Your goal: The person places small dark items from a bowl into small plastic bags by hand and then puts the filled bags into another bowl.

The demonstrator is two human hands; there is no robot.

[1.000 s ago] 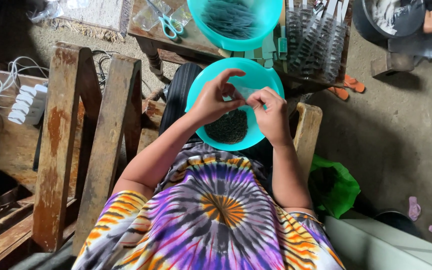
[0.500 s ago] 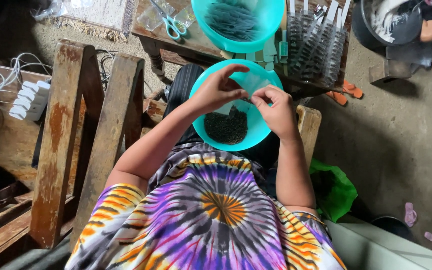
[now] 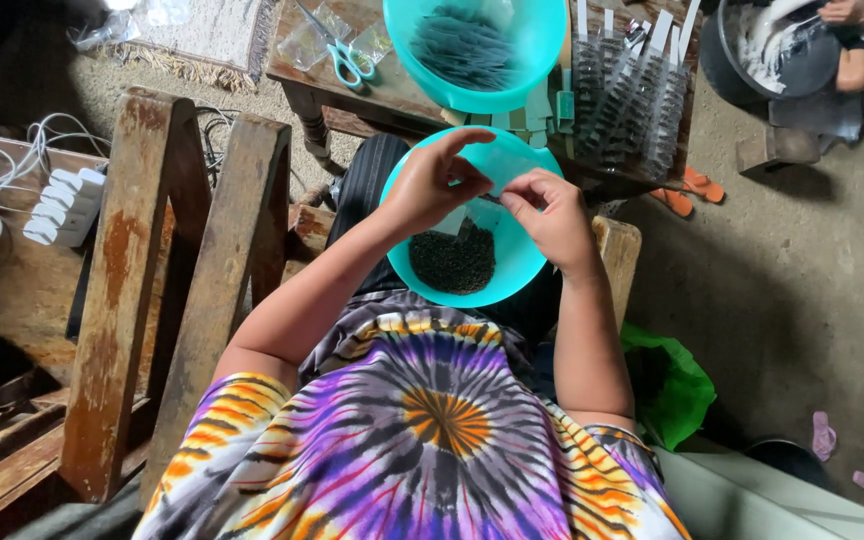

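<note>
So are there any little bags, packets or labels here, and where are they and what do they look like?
Small clear packet: pinched between the left hand and right hand, over the teal bowl of dark bits on the lap.
Filled packets: a greyish heap in the second teal bowl on the table.
Clear plastic bags: flat, beside the scissors.
No signs or screens.

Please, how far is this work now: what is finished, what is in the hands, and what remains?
Done, seemingly: the upper turquoise plastic bowl on the wooden table holds many thin dark strips. In hand: left hand and right hand pinch one small piece over the lap turquoise bowl. Left: a heap of small black bits in it.
</note>
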